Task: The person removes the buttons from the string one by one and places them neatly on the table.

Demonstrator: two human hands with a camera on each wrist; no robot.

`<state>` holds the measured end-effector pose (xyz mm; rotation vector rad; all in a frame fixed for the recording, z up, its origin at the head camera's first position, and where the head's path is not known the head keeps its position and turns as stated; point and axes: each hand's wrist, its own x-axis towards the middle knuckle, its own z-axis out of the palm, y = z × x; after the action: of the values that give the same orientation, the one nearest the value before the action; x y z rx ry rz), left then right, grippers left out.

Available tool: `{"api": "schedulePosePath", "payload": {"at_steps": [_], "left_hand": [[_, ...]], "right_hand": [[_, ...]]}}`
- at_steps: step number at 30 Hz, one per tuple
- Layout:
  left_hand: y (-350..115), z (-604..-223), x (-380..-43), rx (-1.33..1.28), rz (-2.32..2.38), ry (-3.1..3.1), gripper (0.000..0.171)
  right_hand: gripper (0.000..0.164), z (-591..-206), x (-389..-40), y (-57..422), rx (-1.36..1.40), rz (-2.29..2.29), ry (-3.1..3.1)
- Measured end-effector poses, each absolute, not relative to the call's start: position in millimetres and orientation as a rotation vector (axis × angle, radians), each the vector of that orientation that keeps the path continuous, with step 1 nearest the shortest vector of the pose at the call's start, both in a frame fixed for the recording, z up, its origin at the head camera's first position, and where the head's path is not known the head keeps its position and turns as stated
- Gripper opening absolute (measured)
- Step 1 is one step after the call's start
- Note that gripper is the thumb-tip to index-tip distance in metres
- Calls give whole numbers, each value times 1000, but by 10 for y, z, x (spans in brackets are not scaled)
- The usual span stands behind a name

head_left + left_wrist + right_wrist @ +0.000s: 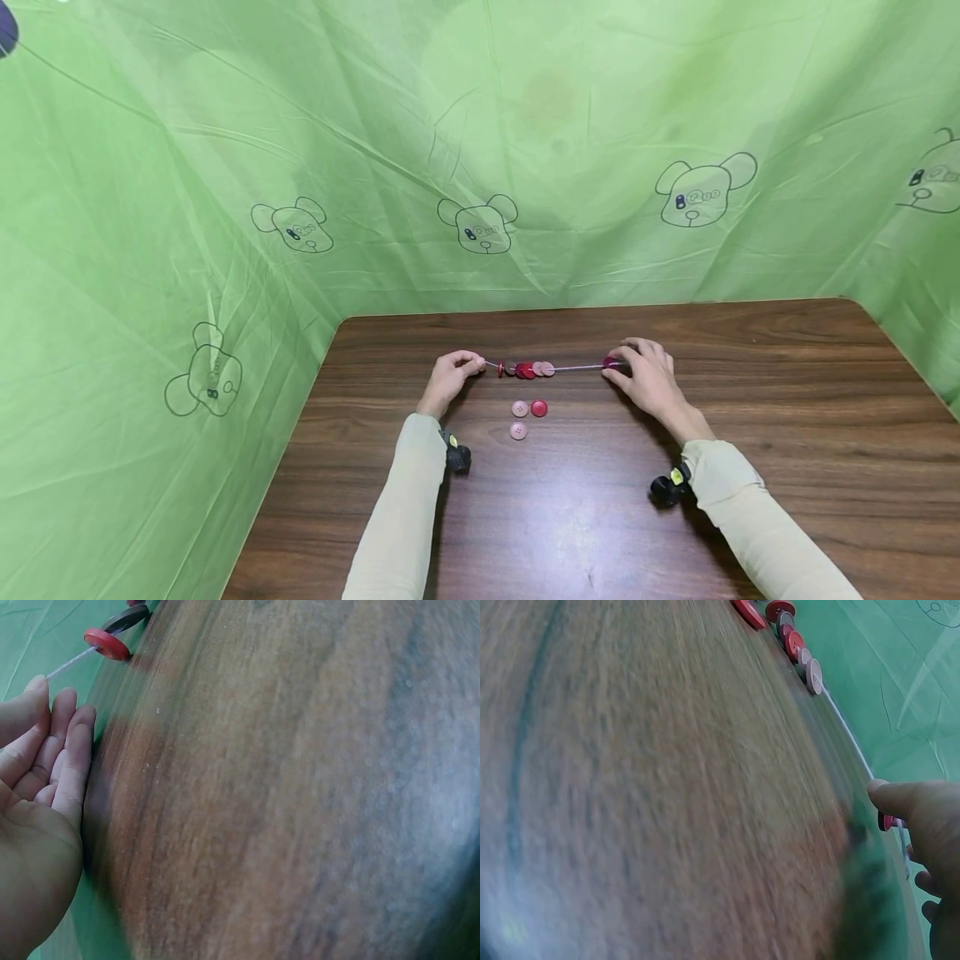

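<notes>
A pale string [577, 368] runs between my two hands with several red, pink and dark buttons [528, 370] threaded along it. My left hand [450, 377] pinches the string's left end between thumb and fingertips. In the left wrist view, a red button [107, 644] and a dark button [125, 619] hang on the string just past that pinch. My right hand [647, 377] pinches a dark red button [611, 362] at the right part of the string. In the right wrist view, the string's free tail [904, 859] trails below that button [886, 821].
Loose on the brown wooden table [810, 375] lie two pink buttons [520, 408] [518, 431] and a red button [539, 408], in front of the string. Green curtains [570, 125] with bear drawings stand behind the table and at its sides.
</notes>
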<state>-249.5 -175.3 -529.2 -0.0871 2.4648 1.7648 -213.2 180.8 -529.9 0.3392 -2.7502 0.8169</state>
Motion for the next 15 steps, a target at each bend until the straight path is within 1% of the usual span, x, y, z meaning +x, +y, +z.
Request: {"api": "schedulePosePath", "payload": {"at_steps": [15], "left_hand": [[-1748, -5301, -2496, -98, 1779, 2453, 12]], "right_hand": [[33, -5294, -2132, 1921, 309, 829, -2754]]}}
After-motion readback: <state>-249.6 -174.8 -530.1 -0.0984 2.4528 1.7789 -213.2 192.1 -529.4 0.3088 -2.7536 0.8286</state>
